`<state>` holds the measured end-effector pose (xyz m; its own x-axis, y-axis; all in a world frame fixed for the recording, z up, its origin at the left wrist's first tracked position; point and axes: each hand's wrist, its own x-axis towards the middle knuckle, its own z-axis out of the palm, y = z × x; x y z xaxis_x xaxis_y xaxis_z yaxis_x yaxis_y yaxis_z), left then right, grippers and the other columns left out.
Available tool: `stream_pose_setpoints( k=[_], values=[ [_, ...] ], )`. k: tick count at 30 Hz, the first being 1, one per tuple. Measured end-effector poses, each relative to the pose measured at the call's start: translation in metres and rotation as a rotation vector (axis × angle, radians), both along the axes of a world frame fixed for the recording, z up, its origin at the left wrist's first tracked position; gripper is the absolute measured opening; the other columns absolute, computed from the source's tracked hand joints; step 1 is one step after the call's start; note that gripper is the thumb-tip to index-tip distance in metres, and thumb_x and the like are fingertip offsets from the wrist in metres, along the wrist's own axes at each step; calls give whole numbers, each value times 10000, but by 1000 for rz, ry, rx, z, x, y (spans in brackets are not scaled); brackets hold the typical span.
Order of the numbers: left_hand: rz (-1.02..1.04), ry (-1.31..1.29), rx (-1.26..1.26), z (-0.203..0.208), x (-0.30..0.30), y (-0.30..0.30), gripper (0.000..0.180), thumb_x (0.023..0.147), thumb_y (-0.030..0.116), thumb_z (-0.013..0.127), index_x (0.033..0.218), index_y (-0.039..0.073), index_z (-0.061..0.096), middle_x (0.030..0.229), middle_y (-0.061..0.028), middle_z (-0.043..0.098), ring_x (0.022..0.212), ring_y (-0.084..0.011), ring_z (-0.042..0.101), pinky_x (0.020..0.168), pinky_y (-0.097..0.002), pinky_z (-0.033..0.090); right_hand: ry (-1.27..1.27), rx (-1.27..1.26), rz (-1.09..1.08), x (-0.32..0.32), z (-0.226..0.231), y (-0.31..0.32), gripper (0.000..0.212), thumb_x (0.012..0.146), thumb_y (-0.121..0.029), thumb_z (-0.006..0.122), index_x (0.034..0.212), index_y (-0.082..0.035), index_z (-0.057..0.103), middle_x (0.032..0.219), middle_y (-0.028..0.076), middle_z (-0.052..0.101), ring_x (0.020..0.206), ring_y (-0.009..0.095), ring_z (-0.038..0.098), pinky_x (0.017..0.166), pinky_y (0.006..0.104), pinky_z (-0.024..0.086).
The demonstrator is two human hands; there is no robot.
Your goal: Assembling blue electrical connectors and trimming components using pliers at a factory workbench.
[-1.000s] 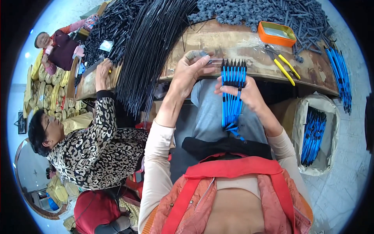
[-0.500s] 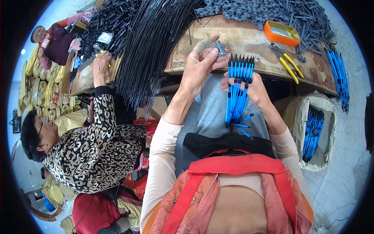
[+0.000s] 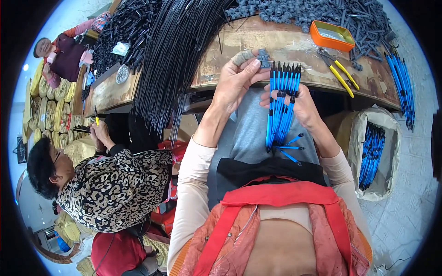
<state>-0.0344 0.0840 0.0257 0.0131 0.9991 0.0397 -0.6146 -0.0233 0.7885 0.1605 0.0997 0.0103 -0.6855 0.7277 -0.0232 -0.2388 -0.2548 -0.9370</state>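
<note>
My left hand (image 3: 237,78), one finger wrapped in tape, pinches a ribbed grey plastic fitting (image 3: 264,58) over the table's front edge. My right hand (image 3: 301,105) is closed round a bunch of blue rods (image 3: 279,117) with black tips, which hangs above my lap. Their upper tips stand in a row just right of the fitting. A thin metal wire or needle crosses behind or through these tips; which one, I cannot tell. Lower down, a few rods splay out to the right. The fingers behind the bunch are partly hidden.
The wooden table (image 3: 251,39) carries grey fittings (image 3: 308,11), black rods (image 3: 177,50), an orange tin (image 3: 332,37) and yellow-handled pliers (image 3: 340,76). Blue rods (image 3: 401,87) lie over its right edge. A lined bin (image 3: 391,156) stands right. A co-worker (image 3: 115,184) sits close on my left.
My left fingers have curled down onto the grey fitting, which stands more upright. My right hand has hardly moved. The co-worker's hand has come back from the table with a yellow-handled tool.
</note>
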Motion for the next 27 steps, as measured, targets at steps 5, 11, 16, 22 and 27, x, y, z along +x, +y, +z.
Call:
stream_pose_setpoints(
  k=[5,11,16,22,27],
  values=[
    [6,-3,-40,4,1,-1,281,959,27,566,1233,-33,554,1112,-152,647,980,-260,678,866,-371,586,18,14,12,0,0,0,725,782,-522,748,1159,75,585,1001,195,678,938,318,694,849,411,564],
    [-34,-23,1,5,1,0,316,960,37,570,1261,-52,533,1112,-154,648,980,-255,677,871,-366,581,-6,-11,-4,-1,0,0,637,817,-447,736,1161,67,589,997,189,681,932,312,695,847,403,562],
    [-30,-15,-32,8,1,-5,327,984,119,558,1266,-45,533,1104,-159,653,979,-249,677,867,-367,576,-18,-39,-17,-1,2,0,505,859,-333,707,1162,56,597,988,182,686,914,297,700,832,386,561],
    [-10,-40,-7,7,2,-6,357,996,190,552,1259,-51,535,1088,-159,658,964,-245,678,854,-371,576,-3,-66,-15,-3,2,0,425,876,-261,693,1151,52,612,987,178,690,902,284,703,831,381,562],
    [2,0,-10,7,2,-5,349,990,176,562,1248,-59,541,1098,-158,652,956,-242,677,855,-370,576,23,-50,-22,-3,4,-3,427,869,-251,702,1150,57,613,977,172,694,898,277,704,835,381,563]
  ],
)
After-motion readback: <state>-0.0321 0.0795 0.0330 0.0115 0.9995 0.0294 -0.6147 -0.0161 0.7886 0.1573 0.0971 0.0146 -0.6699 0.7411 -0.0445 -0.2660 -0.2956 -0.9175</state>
